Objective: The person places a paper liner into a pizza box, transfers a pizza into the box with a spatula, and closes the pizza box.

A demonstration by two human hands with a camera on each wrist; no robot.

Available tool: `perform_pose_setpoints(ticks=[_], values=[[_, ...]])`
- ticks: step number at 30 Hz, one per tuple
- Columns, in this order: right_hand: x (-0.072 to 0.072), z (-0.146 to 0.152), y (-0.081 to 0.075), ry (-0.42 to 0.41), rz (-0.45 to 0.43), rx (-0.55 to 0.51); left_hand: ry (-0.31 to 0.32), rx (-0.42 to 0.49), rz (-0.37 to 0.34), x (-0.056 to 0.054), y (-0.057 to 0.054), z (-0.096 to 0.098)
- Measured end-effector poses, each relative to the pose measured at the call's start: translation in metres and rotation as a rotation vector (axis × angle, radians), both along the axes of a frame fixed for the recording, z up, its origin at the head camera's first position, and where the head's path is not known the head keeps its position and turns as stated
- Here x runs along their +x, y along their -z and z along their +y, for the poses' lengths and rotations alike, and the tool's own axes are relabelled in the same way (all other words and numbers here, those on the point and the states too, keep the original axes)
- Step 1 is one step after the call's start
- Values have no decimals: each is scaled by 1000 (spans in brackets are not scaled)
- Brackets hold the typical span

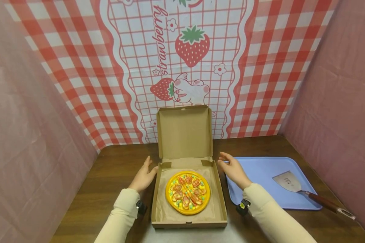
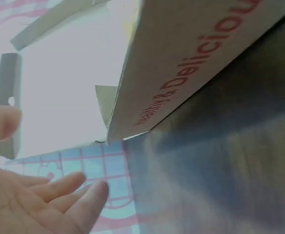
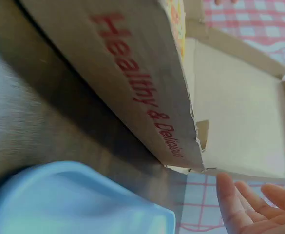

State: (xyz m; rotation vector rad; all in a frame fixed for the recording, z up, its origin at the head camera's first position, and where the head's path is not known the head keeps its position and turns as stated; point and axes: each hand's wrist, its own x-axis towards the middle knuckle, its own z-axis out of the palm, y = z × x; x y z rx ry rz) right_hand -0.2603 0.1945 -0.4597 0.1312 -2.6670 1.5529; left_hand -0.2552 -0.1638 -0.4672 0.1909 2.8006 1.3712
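Observation:
A cardboard pizza box (image 1: 189, 224) stands on the table with its lid (image 1: 185, 133) raised at the back. Inside it, on brown paper (image 1: 161, 199), lies a round toy-like pizza (image 1: 187, 192) with a yellow crust. My left hand (image 1: 143, 176) is beside the box's left wall, fingers extended and holding nothing. On the other side, my right hand (image 1: 233, 169) hovers near the right wall, fingers relaxed, over the blue tray's near-left edge. Both wrist views show spread fingers (image 2: 86, 207) close to the raised lid, along box sides printed with red lettering.
To the right lies a light blue tray (image 1: 258, 168). A pizza server (image 1: 289, 182) with a metal blade and brown handle (image 1: 325, 202) rests across it, its end past the tray's edge. A red checked strawberry cloth (image 1: 191, 77) hangs behind the wooden table (image 1: 100, 189).

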Motion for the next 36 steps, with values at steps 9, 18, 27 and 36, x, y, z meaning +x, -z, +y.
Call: perform_pose_setpoints(ticks=[9,18,27,36], values=[[-38,-18,2,20,-46,-27,-5,97,-79,-33,-3,10],[-58,-30,7,-18,-151,31,18,160,-190,-53,-5,15],[-66,-36,11,-9,-149,-77,3,236,-189,-63,4,22],[-63,-33,5,-29,-215,-85,-10,242,-205,-60,3,20]])
